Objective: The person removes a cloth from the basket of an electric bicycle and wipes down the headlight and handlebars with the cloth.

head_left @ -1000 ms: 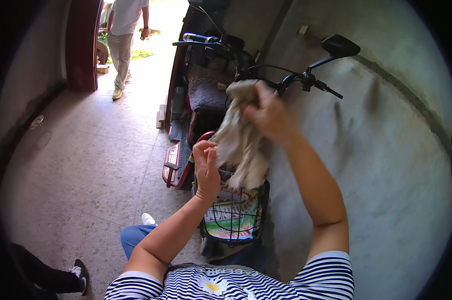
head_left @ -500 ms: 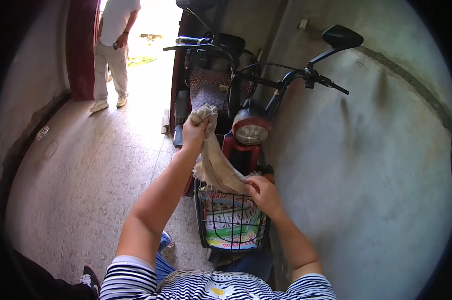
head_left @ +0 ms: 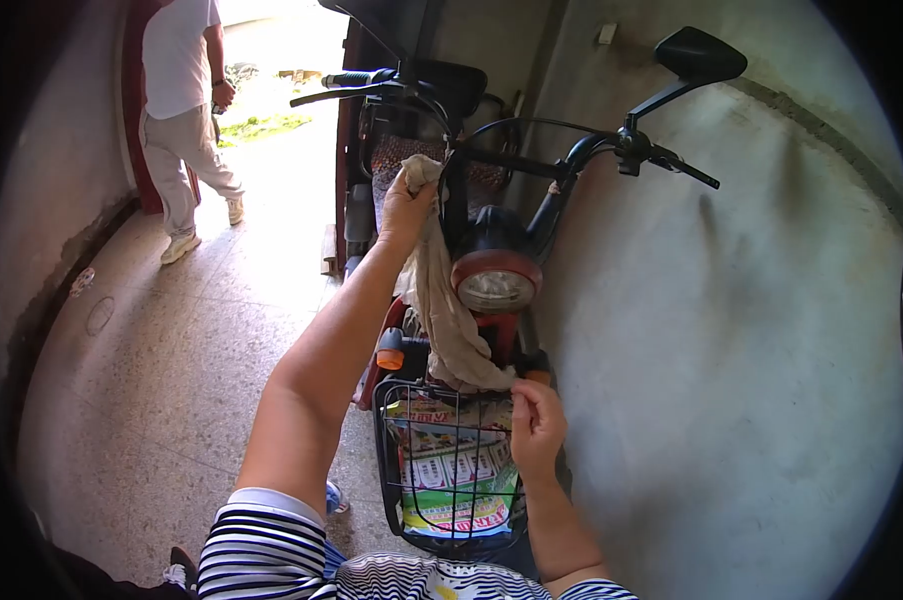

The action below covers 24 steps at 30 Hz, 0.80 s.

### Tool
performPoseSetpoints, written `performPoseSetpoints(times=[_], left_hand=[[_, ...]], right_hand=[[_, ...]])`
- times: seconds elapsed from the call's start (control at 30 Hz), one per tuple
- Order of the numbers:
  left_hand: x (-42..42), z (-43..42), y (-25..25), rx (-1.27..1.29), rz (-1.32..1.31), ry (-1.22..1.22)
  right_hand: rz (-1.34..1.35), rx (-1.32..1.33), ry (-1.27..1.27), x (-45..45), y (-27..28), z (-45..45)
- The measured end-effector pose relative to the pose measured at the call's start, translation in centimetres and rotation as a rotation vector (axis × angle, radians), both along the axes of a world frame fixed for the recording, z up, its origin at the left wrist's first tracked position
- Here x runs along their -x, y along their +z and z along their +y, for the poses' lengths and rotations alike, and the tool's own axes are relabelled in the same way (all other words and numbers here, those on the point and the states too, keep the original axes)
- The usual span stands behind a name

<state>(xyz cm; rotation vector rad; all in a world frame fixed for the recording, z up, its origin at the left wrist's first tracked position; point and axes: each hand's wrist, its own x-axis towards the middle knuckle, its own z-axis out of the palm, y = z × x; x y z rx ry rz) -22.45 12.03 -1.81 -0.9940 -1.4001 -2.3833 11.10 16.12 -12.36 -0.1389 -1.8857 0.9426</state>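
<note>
A long beige cloth hangs between my hands in front of the tricycle or scooter. My left hand is closed round its bunched upper end, beside the handlebar stem. At the lower end my right hand pinches a corner, just above the basket's rim. The round headlight with its red surround is right of the cloth. Below is the black wire basket, with colourful printed papers inside. An orange turn light shows left of the cloth; another is partly hidden behind my right hand.
The handlebar carries a black mirror on the right, near the grey wall. A person in a white shirt walks by the bright doorway. Another person's shoe is at lower left on the speckled floor.
My left hand has risen with the cloth, and my right hand has shifted slightly down and right. The cloth hangs longer, exposing the orange light. The person by the doorway has moved left.
</note>
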Motion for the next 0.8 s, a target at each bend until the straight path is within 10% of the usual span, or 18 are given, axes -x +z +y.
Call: performPoseSetpoints(times=[0.23, 0.8], left_hand=[[0.1, 0.7, -2.6, -0.1, -0.233, -0.402], [-0.2, 0.0, -1.6, 0.16, -0.148, -0.369]], right_hand=[[-0.067, -0.111, -0.009, 0.7, -0.4, 0.1], [-0.067, -0.113, -0.004, 1.0, 0.2, -0.9]])
